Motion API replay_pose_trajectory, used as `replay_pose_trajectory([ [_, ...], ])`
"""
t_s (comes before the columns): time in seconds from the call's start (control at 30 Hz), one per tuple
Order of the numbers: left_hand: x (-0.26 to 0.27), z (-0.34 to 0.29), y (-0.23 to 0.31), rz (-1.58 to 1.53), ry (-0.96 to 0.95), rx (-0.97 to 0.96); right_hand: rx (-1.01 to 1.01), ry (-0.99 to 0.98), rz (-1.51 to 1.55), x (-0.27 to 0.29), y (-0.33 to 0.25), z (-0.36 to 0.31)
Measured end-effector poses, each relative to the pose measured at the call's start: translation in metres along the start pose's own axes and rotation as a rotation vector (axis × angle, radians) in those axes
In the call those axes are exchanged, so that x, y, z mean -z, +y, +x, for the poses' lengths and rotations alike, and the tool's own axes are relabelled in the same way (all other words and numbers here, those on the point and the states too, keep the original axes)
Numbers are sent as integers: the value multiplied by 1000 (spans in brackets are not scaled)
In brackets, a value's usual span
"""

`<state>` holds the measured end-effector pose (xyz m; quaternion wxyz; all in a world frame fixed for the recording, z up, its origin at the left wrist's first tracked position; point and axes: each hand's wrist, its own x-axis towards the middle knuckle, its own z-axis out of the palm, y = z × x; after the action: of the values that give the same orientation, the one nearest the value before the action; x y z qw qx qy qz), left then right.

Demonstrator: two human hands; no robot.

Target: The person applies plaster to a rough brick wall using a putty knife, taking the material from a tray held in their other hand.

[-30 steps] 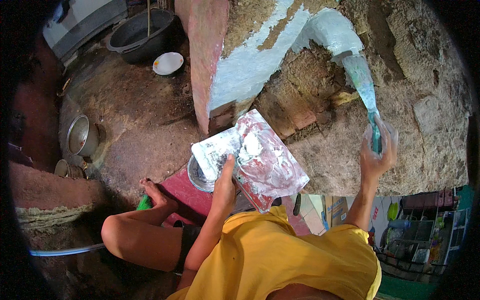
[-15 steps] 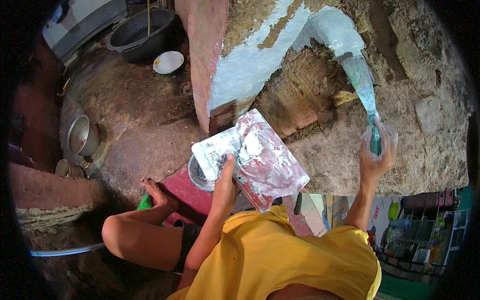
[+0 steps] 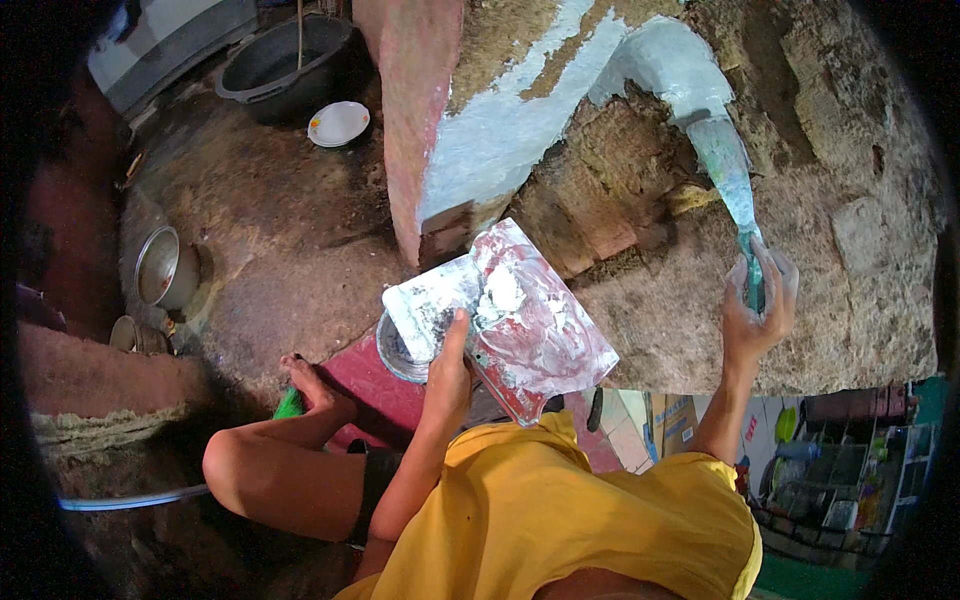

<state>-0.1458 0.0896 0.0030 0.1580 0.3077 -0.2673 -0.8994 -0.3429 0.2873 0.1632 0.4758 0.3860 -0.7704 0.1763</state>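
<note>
My right hand (image 3: 757, 300) is closed around the green handle of a putty knife (image 3: 725, 172). Its wide blade lies against the rough wall surface, at the lower end of a smooth white putty patch (image 3: 672, 62). In front of my body, my left hand (image 3: 450, 375) grips a reddish-brown board (image 3: 570, 345) smeared with white paste, its thumb on top. A lump of white putty (image 3: 503, 290) sits on this board. Beside it, under the same thumb, is a smeared white flat piece (image 3: 425, 305). The fingers beneath are hidden.
Below the board, a round container (image 3: 397, 350) is partly covered. A large dark basin (image 3: 290, 70), a white plate (image 3: 338, 124) and a metal pot (image 3: 165, 268) stand on the floor to the left. A rack of household items (image 3: 840, 470) is at lower right.
The putty knife and my right hand have shifted very slightly right and nearer along the wall. My left hand and the board stay almost where they were.
</note>
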Motion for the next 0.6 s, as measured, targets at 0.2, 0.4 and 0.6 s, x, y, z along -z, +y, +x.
replay_pose_trajectory([
  [0.2,-3,-1,2,-4,-7,20,17,-10,6,-12,-15,16],
  [0.4,-8,-7,6,-54,15,9,-7,-11,31,-18,-12,18],
  [0.6,-6,-4,2,-48,27,-32,46,6,-10,-11,1,7],
])
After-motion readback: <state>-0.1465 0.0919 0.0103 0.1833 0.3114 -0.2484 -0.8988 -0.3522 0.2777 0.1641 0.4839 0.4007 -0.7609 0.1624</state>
